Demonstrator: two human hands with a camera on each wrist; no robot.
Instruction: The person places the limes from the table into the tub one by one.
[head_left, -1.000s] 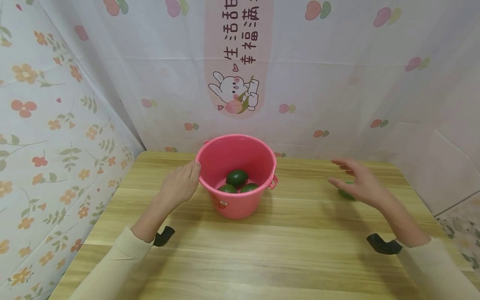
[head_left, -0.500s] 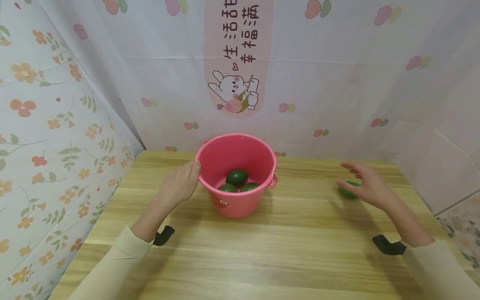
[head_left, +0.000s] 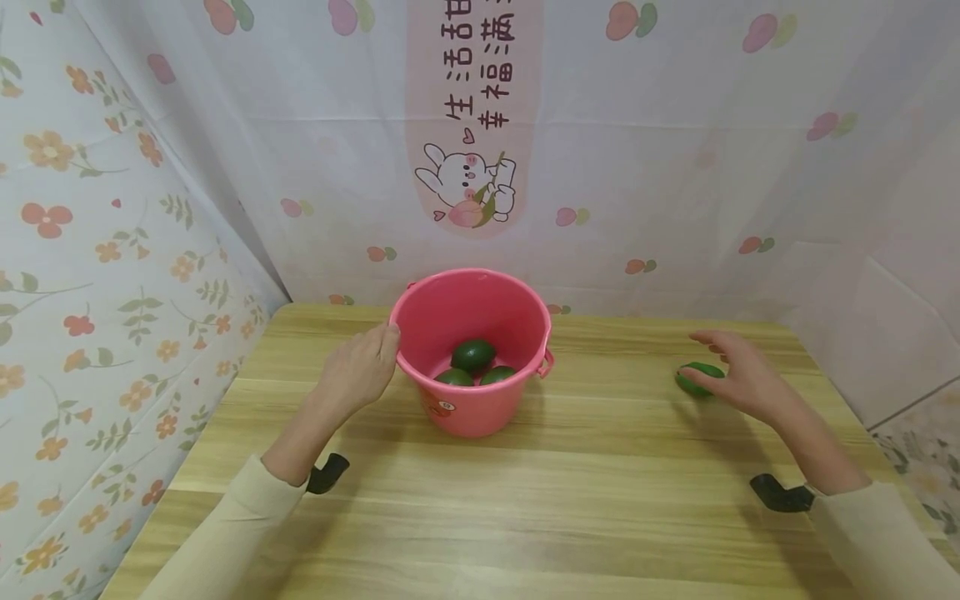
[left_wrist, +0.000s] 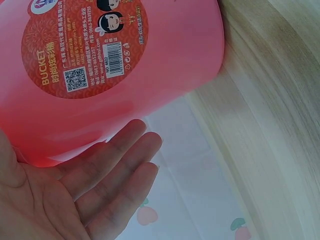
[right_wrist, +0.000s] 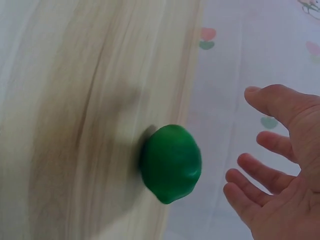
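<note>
A pink bucket (head_left: 480, 414) stands upright on the table, with several dark green fruits (head_left: 473, 356) at its bottom. My left hand (head_left: 358, 371) grips the bucket's rim on its left side. In the left wrist view, several of its fingers lie extended along the outer wall of the bucket (left_wrist: 170, 65), below the round red label. On the right, a green lime (head_left: 692, 380) lies on the wood. Over it hovers my right hand (head_left: 742, 379), thumb and fingers spread. The right wrist view shows a gap between that hand and the lime (right_wrist: 171, 164).
The wood-grain table (head_left: 480, 517) reaches back to a white printed curtain (head_left: 675, 167). A flowered cloth (head_left: 112, 292) hangs along the left side. The bucket's handle joint (head_left: 546, 363) sticks out to the right. Black curved pieces (head_left: 327, 473) sit at both wrists.
My right hand has shifted to the right and slightly nearer, so more of the lime shows. The left hand and bucket stay in place.
</note>
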